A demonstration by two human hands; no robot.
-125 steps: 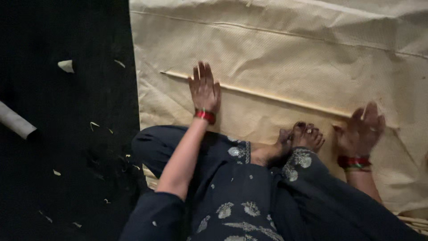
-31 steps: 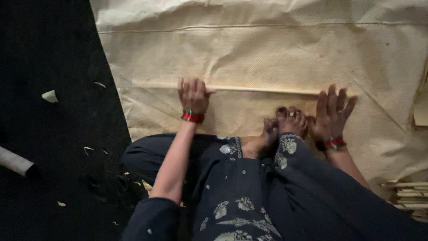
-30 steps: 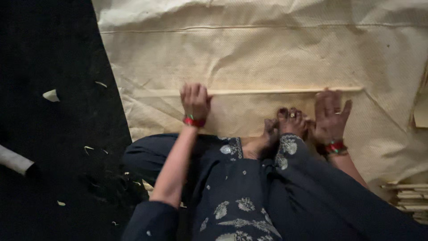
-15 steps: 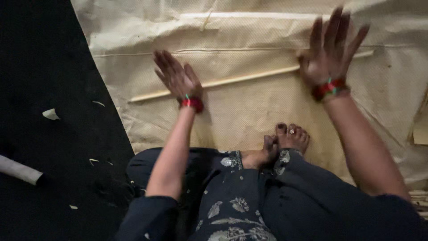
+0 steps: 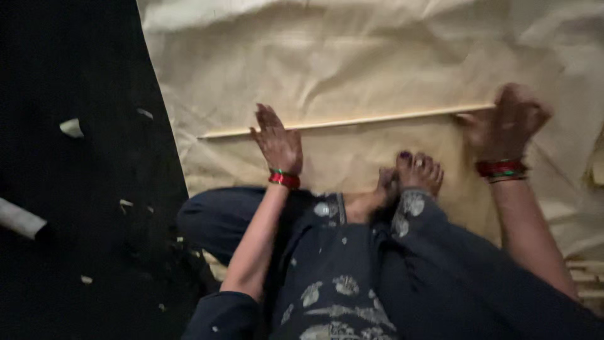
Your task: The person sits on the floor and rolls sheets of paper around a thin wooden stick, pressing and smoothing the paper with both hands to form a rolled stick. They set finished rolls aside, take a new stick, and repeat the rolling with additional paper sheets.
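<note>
A long thin wooden stick lies across a wide tan sheet spread on the floor. My left hand rests flat on the stick near its left part, fingers apart, a red bangle at the wrist. My right hand presses on the stick's right end, blurred by motion, with red bangles at the wrist. I sit cross-legged in dark patterned trousers, bare feet on the sheet between my hands.
A dark mat lies to the left, strewn with small pale scraps. A pale tube lies at its left edge. More thin sticks show at the lower right.
Both hands have drawn back toward my body with the stick rolling under the palms; half a second ago they were stretched farther out on the sheet.
</note>
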